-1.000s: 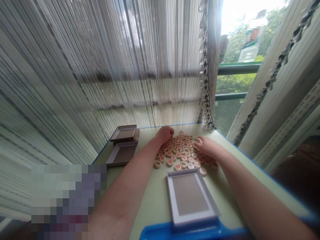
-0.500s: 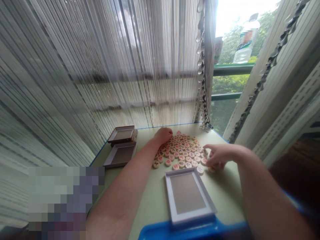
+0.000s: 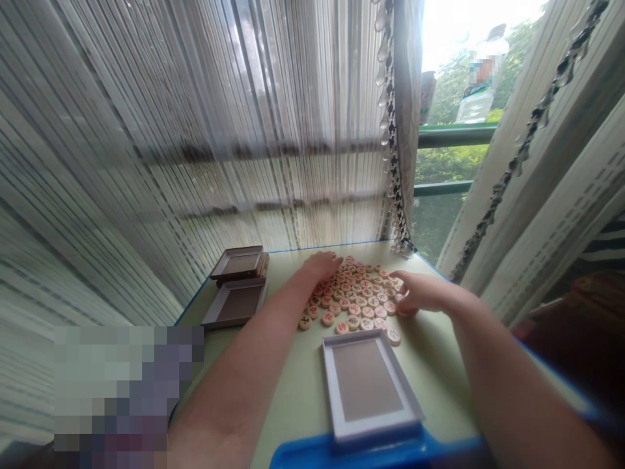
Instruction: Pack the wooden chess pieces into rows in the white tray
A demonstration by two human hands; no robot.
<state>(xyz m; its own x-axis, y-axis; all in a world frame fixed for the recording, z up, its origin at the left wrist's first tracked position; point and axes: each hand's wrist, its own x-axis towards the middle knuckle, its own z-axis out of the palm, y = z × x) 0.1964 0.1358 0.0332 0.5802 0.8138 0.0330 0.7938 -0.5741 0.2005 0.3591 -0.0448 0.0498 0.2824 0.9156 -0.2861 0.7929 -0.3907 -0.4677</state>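
1. Since half a second ago, the right hand (image 3: 422, 292) has come in toward the far side and against the right edge of the pieces, while the left hand (image 3: 323, 265) has barely shifted, its fingers reaching out a little more.
2. Behind everything hangs a sheer, grey-and-white striped string curtain (image 3: 219, 117).
3. Before it stands a pale green desk with a blue edge (image 3: 297, 378).
4. On the desk's near side lies a shallow, rectangular, white-walled open box with a grey-brown floor (image 3: 371, 384); a similar shallow box (image 3: 237, 301) sits at the left, just in front of a stack of brown-edged boxes (image 3: 239, 262).
5. The right hand's forefinger and thumb stand apart beside the outer pieces. Whether the left hand's fingers are apart or pinching a piece cannot be told; they reach the far left of the group.
6. A likely risk: pushing in from both sides could make pieces ride up, flip or scatter, and a forearm swinging low could knock the near box.
7. Smallest are the round, pale wooden Chinese chess pieces (image 3: 361, 301), crowded mid-desk between the hands, mostly flat, with red or dark characters showing; a few stand loose at the near edge.
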